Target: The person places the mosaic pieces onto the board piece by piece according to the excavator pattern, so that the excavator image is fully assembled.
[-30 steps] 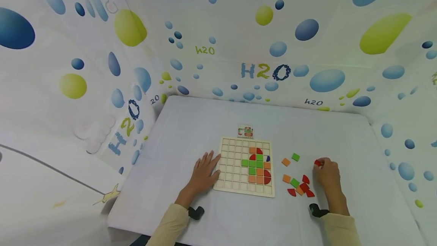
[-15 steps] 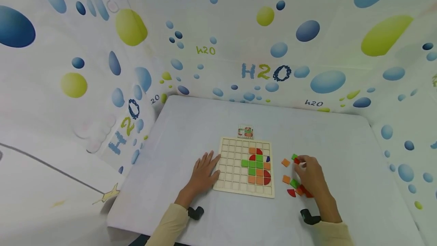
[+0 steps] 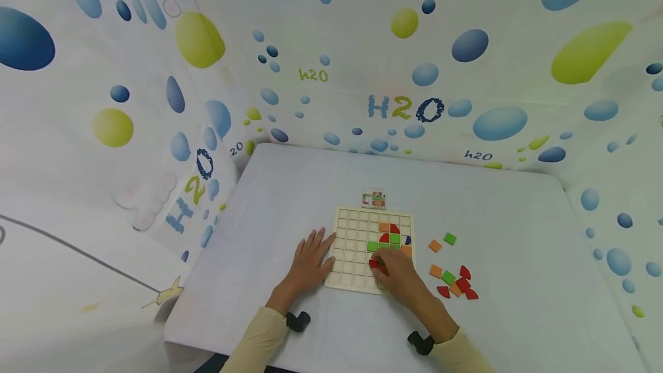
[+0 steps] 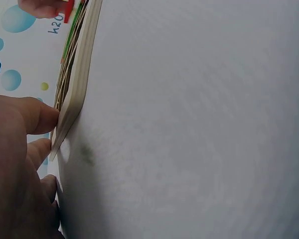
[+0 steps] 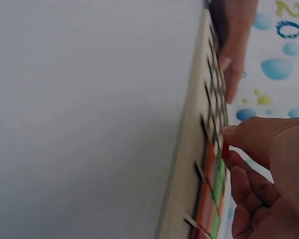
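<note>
Across this white table (image 3: 290,177) our right hand (image 3: 403,277) pinches a red piece (image 3: 373,263) over the board (image 3: 344,246), part-filled toward three o'clock with loose tiles (image 3: 448,277) unplaced beyond, while our outspread left hand (image 3: 307,262) touches its nine o'clock edge.

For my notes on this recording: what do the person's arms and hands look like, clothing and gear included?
The left sleeve and right sleeve are plain beige. Near the wrists show a left black device and a right black device, both small and bent. The left hand and right hand are ungloved.
</note>
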A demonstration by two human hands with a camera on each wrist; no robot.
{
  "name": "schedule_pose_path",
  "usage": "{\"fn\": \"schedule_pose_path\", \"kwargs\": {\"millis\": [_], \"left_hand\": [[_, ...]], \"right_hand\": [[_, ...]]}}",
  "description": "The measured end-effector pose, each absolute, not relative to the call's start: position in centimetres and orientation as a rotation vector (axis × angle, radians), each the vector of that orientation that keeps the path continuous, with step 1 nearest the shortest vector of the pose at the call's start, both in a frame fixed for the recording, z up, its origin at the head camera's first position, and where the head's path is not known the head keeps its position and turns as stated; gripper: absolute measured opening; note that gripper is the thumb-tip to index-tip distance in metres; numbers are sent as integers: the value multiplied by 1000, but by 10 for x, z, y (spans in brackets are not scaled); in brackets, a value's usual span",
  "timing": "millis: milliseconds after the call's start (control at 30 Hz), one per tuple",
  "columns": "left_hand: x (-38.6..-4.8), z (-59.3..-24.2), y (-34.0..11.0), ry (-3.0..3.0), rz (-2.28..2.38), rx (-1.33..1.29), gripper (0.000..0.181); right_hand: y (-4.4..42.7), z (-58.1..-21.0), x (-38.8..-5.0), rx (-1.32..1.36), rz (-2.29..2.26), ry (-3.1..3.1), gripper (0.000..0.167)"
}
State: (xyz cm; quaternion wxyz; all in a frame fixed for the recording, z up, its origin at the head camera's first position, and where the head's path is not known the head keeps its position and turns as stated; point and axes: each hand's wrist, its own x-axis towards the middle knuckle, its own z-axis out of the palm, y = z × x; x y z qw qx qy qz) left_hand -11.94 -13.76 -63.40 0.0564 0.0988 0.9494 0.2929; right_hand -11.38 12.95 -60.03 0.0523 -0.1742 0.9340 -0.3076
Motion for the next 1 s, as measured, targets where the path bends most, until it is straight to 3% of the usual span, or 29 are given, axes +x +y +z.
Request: {"fn": "schedule_pose_path", "kwargs": {"millis": [200,600,1000], "left_hand": [[-122,-635,-138,2880,872,289,63],[-120,-634,-138,2895,916,333,62],[-120,-628,-136,2863,881,301,62]], "right_hand": [[125,-608,-110,-721,-872,2945,17],[127,-610,-108,-767,-812,2961,16],[127,-616,-103,-777,-739,3062,26]]}}
